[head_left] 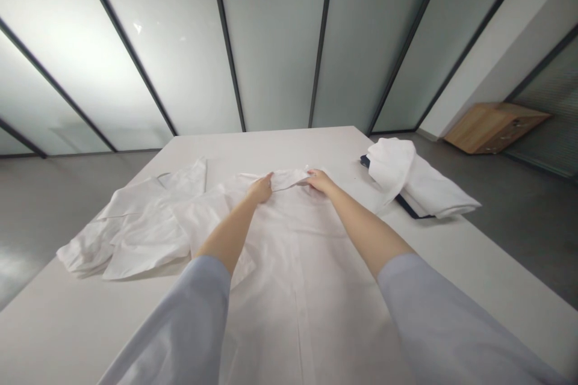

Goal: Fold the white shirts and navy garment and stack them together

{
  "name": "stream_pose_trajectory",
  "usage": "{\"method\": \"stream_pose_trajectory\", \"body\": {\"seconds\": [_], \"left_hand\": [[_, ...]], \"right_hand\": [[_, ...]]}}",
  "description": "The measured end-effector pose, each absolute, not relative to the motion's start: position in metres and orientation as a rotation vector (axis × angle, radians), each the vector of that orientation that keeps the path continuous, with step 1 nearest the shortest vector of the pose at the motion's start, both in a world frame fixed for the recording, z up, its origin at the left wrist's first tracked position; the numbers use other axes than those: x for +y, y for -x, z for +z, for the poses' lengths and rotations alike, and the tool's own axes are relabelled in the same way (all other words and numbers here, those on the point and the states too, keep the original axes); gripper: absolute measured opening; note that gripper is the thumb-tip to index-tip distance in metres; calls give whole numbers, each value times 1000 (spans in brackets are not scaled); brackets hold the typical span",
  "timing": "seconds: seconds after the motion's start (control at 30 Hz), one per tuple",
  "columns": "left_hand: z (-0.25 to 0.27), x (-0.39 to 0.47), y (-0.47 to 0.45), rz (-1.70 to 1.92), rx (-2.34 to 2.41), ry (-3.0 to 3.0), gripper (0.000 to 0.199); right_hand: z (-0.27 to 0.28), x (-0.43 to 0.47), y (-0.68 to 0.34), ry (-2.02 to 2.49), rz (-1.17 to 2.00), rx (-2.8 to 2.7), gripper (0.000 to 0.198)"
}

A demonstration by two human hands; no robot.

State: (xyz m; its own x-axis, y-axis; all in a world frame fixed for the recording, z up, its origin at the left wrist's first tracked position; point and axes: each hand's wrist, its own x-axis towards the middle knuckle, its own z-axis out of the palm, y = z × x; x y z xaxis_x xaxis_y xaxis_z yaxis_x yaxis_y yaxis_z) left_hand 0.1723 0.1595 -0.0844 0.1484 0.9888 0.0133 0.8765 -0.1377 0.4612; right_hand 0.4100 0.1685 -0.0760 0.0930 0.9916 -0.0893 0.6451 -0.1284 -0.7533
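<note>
A long white coat (293,252) lies spread over the table, running from its collar (289,178) down to the bottom of the view. My left hand (261,189) grips the left end of the collar between thumb and fingers. At the collar's right end, my right hand (320,180) pinches the fabric in the same way. Both arms reach forward over the coat, covering parts of its sides.
White garments (149,222) lie loosely heaped on the left of the white table (271,141). Folded white cloth (422,177) rests over a dark blue item (413,209) on the right. A wooden cabinet (492,126) stands on the floor beyond, near frosted glass panels (275,36).
</note>
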Motion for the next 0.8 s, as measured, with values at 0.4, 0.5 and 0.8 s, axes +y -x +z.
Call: {"method": "stream_pose_trajectory", "body": {"seconds": [0.4, 0.5, 0.8], "left_hand": [[-65, 157, -173, 494, 1858, -2089, 66], [-72, 124, -180, 175, 1870, -2200, 66], [-96, 94, -171, -13, 2072, -2203, 77]], "right_hand": [[-75, 161, -390, 1659, 517, -1991, 69], [-82, 132, -390, 1720, 360, -2267, 58], [-95, 76, -406, 2075, 250, -2353, 77]]}}
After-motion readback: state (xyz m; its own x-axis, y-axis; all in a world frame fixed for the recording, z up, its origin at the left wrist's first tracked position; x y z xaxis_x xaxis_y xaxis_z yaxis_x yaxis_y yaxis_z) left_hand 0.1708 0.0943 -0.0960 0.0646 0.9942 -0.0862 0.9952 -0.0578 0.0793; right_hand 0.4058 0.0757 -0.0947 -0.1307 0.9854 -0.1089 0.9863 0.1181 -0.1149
